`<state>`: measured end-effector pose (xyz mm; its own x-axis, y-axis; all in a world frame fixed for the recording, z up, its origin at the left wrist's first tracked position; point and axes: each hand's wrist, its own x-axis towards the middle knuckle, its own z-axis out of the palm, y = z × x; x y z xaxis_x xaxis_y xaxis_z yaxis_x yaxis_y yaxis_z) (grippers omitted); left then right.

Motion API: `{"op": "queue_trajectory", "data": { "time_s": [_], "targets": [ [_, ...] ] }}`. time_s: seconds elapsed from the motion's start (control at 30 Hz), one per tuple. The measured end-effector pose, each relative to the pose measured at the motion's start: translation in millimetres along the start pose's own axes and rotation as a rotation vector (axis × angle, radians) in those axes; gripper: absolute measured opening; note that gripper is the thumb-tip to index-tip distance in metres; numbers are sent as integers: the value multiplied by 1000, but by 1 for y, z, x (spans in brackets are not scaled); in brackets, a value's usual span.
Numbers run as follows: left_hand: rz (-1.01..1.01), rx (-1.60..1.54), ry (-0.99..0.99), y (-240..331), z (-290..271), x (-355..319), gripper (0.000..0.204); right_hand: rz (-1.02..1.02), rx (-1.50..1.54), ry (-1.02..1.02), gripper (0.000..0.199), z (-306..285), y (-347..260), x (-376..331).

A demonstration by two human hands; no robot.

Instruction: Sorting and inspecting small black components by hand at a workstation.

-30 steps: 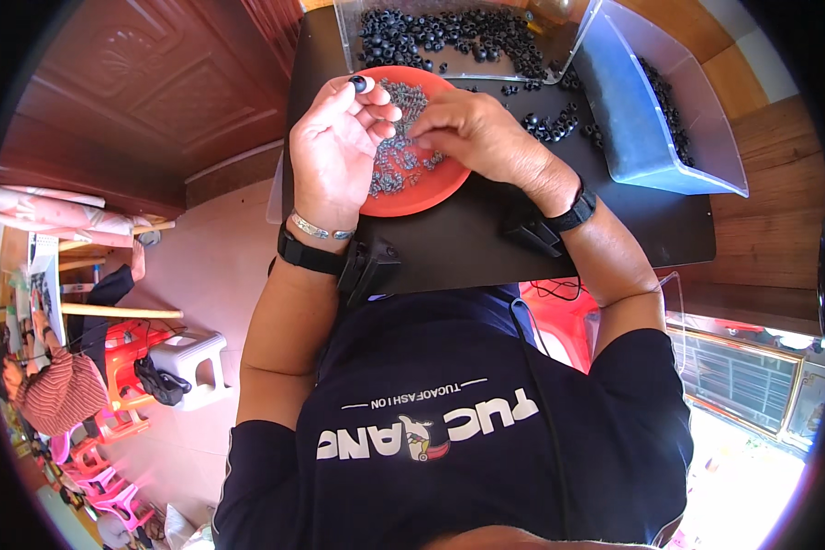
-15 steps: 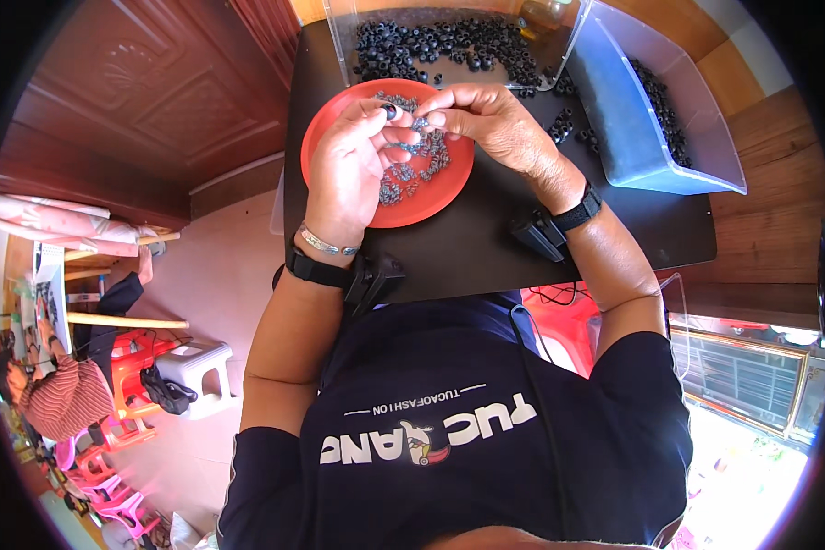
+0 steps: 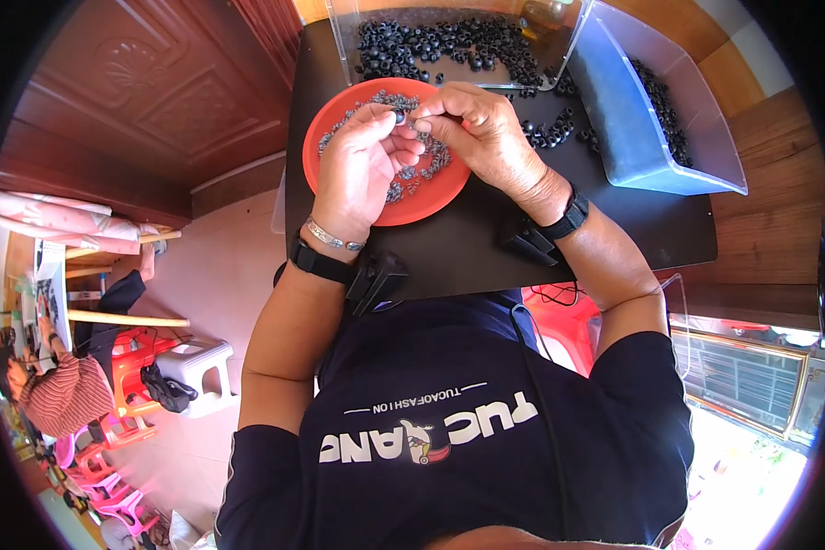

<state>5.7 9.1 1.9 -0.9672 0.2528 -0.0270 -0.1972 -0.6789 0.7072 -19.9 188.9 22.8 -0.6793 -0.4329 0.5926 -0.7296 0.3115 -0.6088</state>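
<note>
Over a round red plate [image 3: 440,203] of small grey metallic pieces [image 3: 396,191], my two hands meet. My left hand [image 3: 362,160] is palm up, pinching a small round black part [image 3: 399,116] between thumb and forefinger, its other fingers curled. Close against that part, my right hand [image 3: 481,133] has thumb and forefinger pinched together. What lies between those right fingertips is too small to make out. Loose black parts [image 3: 550,133] like the one I hold lie on the dark table [image 3: 467,252] to the right of the plate.
A clear bin [image 3: 339,41] of many black parts stands at the back. Right of it, a bluish translucent bin [image 3: 632,128] lies tilted with more. Plastic stools [image 3: 197,367] stand on the floor at left, near another person [image 3: 68,394] in a striped top.
My right hand has shifted left, bringing its fingertips up to the black part in my left hand. My left hand has turned slightly and moved a little right.
</note>
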Motion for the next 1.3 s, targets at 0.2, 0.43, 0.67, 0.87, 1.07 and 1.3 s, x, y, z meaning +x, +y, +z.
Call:
{"op": "queue_trajectory", "data": {
  "time_s": [0.2, 0.43, 0.67, 0.87, 1.07, 1.3],
  "targets": [
    [84, 55, -27, 4, 2, -2, 12, 70, -84, -16, 8, 2, 16, -1],
    [131, 18, 94, 12, -7, 3, 16, 29, -287, -24, 13, 0, 11, -1],
    [128, 34, 86, 11, -3, 1, 16, -94, -371, -442, 10, -1, 4, -8],
    [128, 29, 64, 10, -3, 0, 17, 6, -237, -445, 10, 2, 8, -5],
    [127, 39, 74, 10, -1, 0, 16, 429, 263, -367, 20, -3, 15, -3],
    [115, 61, 56, 10, -2, 0, 17, 505, 494, -305, 19, -9, 21, -1]
  ]
}}
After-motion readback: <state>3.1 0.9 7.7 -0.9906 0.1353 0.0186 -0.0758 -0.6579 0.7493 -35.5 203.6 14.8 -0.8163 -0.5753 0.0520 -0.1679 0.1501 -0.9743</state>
